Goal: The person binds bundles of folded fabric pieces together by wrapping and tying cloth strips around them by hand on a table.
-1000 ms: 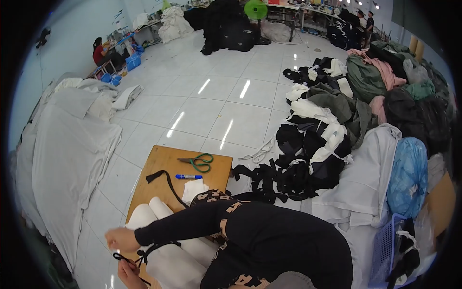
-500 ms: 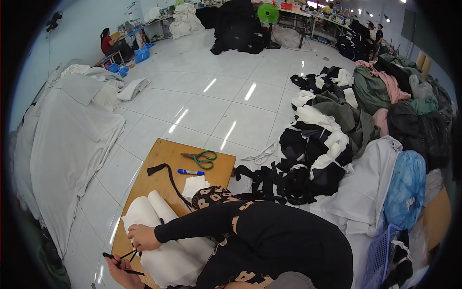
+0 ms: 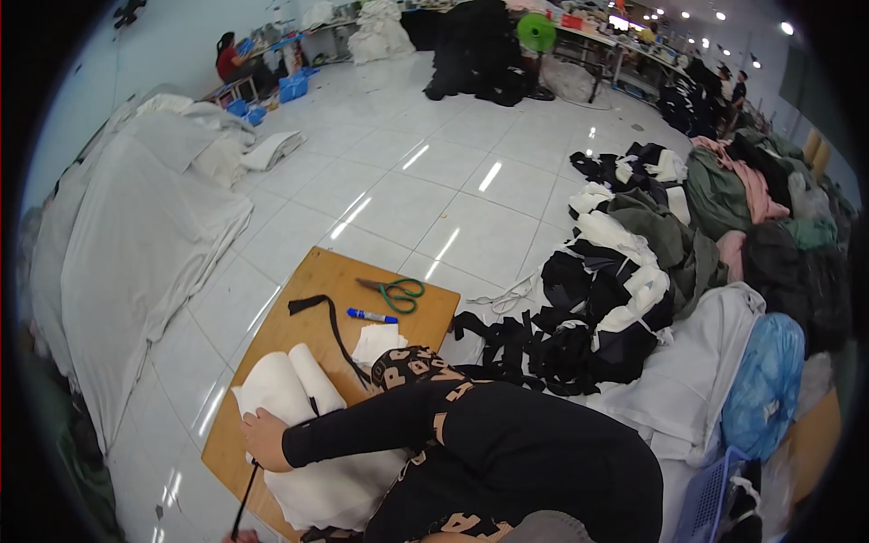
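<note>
A bundle of rolled white fabric lies on the near part of a wooden board. My right hand is closed over its left edge, the fingertips partly hidden. From just under this hand a thin black fabric strip stretches taut to the bottom of the view. There my left hand grips the strip; only a small, blurred part of it shows. A dark band crosses the upper roll. Another black strip lies loose on the board, beside a folded white cloth.
Green-handled scissors and a blue marker lie at the board's far end. Black and white fabric scraps are heaped to the right. A large grey cloth-covered pile stands left. A person sits at the back left.
My left hand has moved down to the bottom edge, drawing the crossed black strip into one taut line. My right hand stays on the roll. The whole view has shifted slightly.
</note>
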`<state>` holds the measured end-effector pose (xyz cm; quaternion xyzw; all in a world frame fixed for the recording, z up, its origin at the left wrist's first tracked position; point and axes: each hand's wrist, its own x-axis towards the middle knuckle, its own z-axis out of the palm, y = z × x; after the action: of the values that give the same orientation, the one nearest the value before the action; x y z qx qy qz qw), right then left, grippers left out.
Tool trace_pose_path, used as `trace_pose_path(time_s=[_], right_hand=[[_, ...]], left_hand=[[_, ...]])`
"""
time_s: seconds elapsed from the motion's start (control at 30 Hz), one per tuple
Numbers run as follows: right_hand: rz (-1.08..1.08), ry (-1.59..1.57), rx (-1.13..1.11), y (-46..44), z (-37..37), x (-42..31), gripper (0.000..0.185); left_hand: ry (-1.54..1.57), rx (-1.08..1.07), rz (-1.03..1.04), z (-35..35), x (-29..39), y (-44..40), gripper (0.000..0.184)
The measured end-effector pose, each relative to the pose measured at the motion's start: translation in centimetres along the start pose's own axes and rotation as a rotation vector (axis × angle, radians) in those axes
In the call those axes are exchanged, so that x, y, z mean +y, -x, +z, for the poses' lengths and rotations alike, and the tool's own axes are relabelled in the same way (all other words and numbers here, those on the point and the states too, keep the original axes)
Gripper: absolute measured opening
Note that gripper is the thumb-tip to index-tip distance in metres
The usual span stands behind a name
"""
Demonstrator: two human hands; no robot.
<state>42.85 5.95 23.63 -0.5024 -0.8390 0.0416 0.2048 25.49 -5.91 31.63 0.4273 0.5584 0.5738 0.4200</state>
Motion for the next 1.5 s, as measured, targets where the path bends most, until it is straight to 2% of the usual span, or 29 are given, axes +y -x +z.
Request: trace_pose_path(time_s=[0.07, 0.13, 0.2, 0.3, 0.4, 0.43, 0.53, 0.57, 0.67, 0.77, 0.87, 0.97, 1.07, 1.17, 1.27, 1.3, 1.4, 1.5], right_hand=[[-0.085, 0.048, 0.003, 0.0, 0.4, -0.2, 0.018], [-0.121, 0.089, -0.012, 0.4, 0.6, -0.2, 0.019], [-0.142, 0.161, 0.002, 0.3, 1.3, 0.2, 0.021], [-0.13, -0.053, -0.132, 1.4, -3.0, 0.8, 0.026], [0.005, -0.179, -0.076, 0.4, -0.6, 1.7, 0.034], [0.024, -0.236, -0.117, 0.1, -0.6, 2.0, 0.035], [0.064, -0.357, -0.215, -0.8, -0.9, 2.5, 0.039], [0.072, -0.356, -0.232, -1.1, -0.9, 2.6, 0.039], [0.077, -0.359, -0.278, -1.3, -1.9, 2.8, 0.041], [0.099, -0.384, -0.29, -1.2, -2.3, 2.7, 0.041], [0.091, -0.385, -0.25, -1.3, -0.9, 3.0, 0.041], [0.085, -0.398, -0.242, -1.3, -0.6, 3.0, 0.041], [0.081, -0.438, -0.246, -0.8, -1.5, 3.0, 0.037], [-0.094, -0.413, 0.098, 1.4, 0.1, 2.5, 0.028], [-0.122, -0.396, 0.179, 2.8, -1.0, 1.5, 0.021], [-0.143, -0.268, 0.23, 2.5, -0.1, 1.3, 0.018], [-0.124, -0.076, -0.03, 2.2, -1.3, 0.6, 0.015], [-0.05, -0.069, 0.062, 1.5, 0.7, 0.4, 0.012]], left_hand=[[-0.386, -0.204, 0.282, 3.9, 3.6, -0.9, 0.032], [-0.285, -0.234, 0.491, 7.6, 2.2, -3.9, 0.015], [-0.588, -0.509, 0.811, 11.9, 4.8, -4.0, 0.018], [-0.457, -0.398, 0.773, 15.6, 3.6, -5.4, 0.02], [-0.245, -0.421, 0.916, 14.8, 1.6, -7.5, 0.015], [-0.167, -0.329, 0.829, 14.2, 0.9, -7.9, 0.012], [-0.335, -0.213, 0.498, 9.7, -6.4, -11.4, 0.018], [-0.358, -0.212, 0.477, 9.6, -7.3, -10.0, 0.02], [-0.118, -0.406, 0.32, 7.1, -11.9, -10.6, 0.019], [-0.103, -0.465, 0.302, 6.2, -12.3, -10.6, 0.017], [-0.213, -0.457, 0.402, 6.4, -11.4, -9.8, 0.011], [-0.353, -0.356, 0.503, 6.2, -11.3, -9.5, 0.007], [-0.329, -0.276, 0.329, 6.9, -11.0, -9.2, 0.006], [-0.16, -0.283, 0.109, 6.4, -12.0, -10.9, 0.01], [0.055, -0.494, -0.234, 5.6, -10.5, -11.4, 0.013], [-0.076, -0.488, -0.183, 5.7, -10.0, -11.4, 0.013], [-0.383, -0.447, 0.012, 5.6, -9.6, -10.9, 0.013], [-0.508, -0.42, 0.349, 5.7, -10.3, -9.9, 0.012]])
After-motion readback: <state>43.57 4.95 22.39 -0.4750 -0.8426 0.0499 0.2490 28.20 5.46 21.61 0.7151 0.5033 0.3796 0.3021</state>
